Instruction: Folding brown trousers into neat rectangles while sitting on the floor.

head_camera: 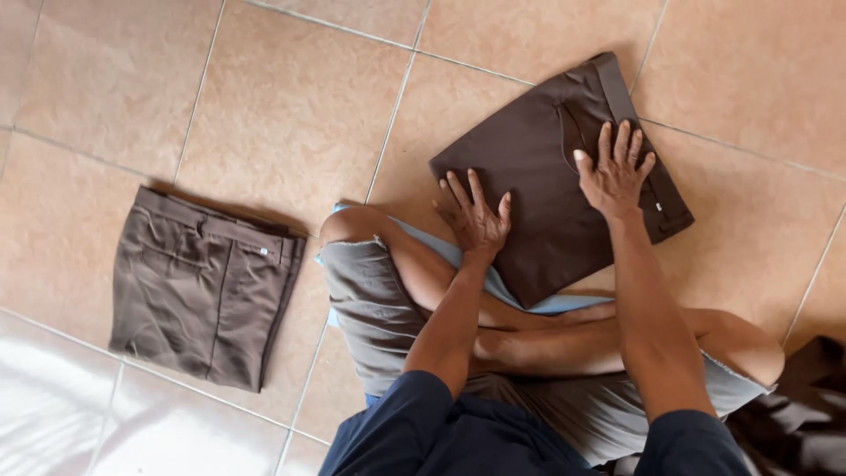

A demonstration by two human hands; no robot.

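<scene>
- Position: a dark brown folded garment (551,189), trousers by the look of the waistband and pocket slit, lies flat on the tiled floor (291,106), directly ahead of the seated person and partly over a pale blue cloth (502,286) at the crossed legs.
- Axis: the folded piece is a rough rectangle set askew; its long axis runs from the near-left corner by the knees up to the far-right corner, where the waistband edge lies.
- Left hand (474,214): palm down, fingers spread, resting flat on the near-left edge of the dark garment. It grips nothing.
- Right hand (614,172): palm down, fingers loosely together and extended, pressed flat on the far-right part of the garment beside the pocket slit. It grips nothing.
- Reach: both hands are in contact with the piece; the left covers the near edge, the right the far end toward the waistband.
- Material: the dark cloth is a smooth, matt woven fabric, lying nearly creaseless under the palms, with crisp folded edges.
- Second item: a lighter grey-brown folded garment (204,284) sits well apart to the left, squarish, softly wrinkled, its waistband on the far side.
- Further dark fabric (797,414) lies crumpled at the near right.
- Floor: glazed tan tiles with thin grout lines, bright glare at the near left.
</scene>
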